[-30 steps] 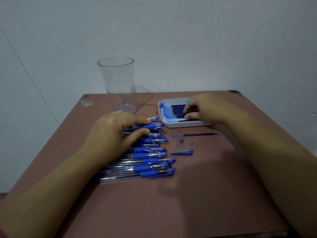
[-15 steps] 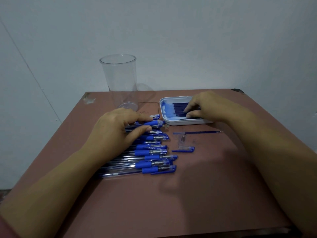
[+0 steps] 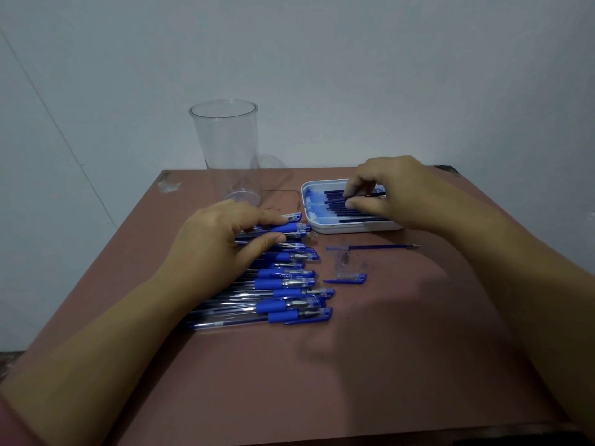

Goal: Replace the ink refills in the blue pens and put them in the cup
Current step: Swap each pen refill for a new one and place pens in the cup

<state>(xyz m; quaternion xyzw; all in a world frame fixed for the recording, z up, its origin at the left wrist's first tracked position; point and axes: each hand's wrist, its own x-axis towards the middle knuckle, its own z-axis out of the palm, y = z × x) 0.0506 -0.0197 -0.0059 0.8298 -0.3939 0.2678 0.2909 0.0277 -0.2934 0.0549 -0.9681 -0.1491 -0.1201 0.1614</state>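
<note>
Several blue pens (image 3: 283, 284) with clear barrels lie in a row on the brown table (image 3: 354, 365). My left hand (image 3: 222, 243) lies over the far end of the row, thumb and forefinger pinching a pen barrel (image 3: 289, 228) there. A white tray (image 3: 325, 225) of dark blue refills sits to the right. My right hand (image 3: 396, 194) hovers over it, finger and thumb pinching one refill (image 3: 335, 201) raised slightly. A clear empty cup (image 3: 227, 149) stands upright at the back. One loose refill (image 3: 376, 247), a metal tip (image 3: 345, 259) and a blue cap (image 3: 349, 280) lie between pens and tray.
The table stands against a pale wall. Its back left corner has a chipped patch (image 3: 167, 185). The front half of the table top is bare brown surface, with my forearms crossing it on either side.
My right hand's fingers have risen a little from the tray with a refill pinched between them. My left hand stays on the pens. The view has shifted slightly.
</note>
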